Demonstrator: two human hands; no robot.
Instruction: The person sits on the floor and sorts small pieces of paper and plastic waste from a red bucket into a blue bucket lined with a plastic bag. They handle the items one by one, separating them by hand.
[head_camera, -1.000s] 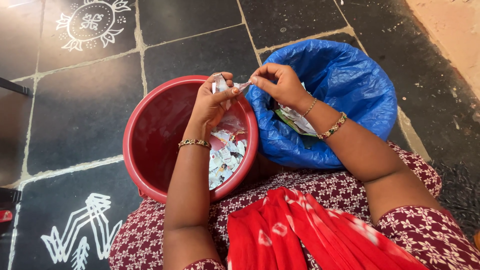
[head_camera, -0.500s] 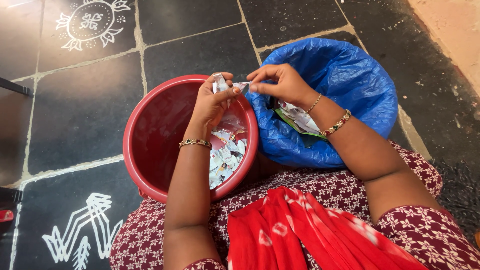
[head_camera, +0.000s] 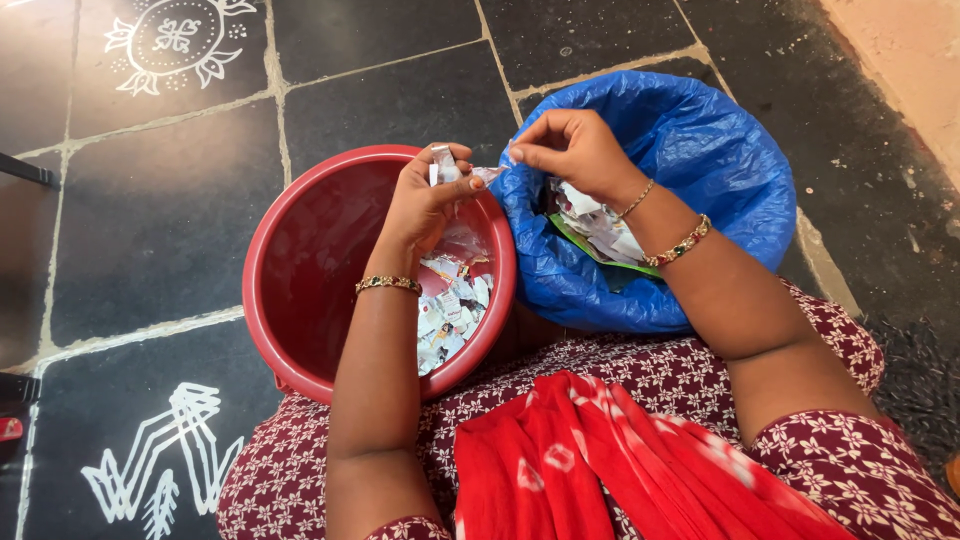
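A small foil wrapper (head_camera: 443, 165) is being pinched over the red tub's (head_camera: 300, 300) far rim
It is being gripped by the left hand (head_camera: 425, 205); its torn end is being nipped by the right hand (head_camera: 575, 150), beside the blue bag (head_camera: 720, 170)

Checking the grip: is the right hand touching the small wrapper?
Touching: the head view shows the right hand pinching the small wrapper.

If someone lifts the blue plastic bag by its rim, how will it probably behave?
The blue plastic bag looks thin and wrinkled, so it would likely sag and fold rather than keep its shape. It holds only some wrappers, so it is probably light. Its glossy surface may slip between fingers.
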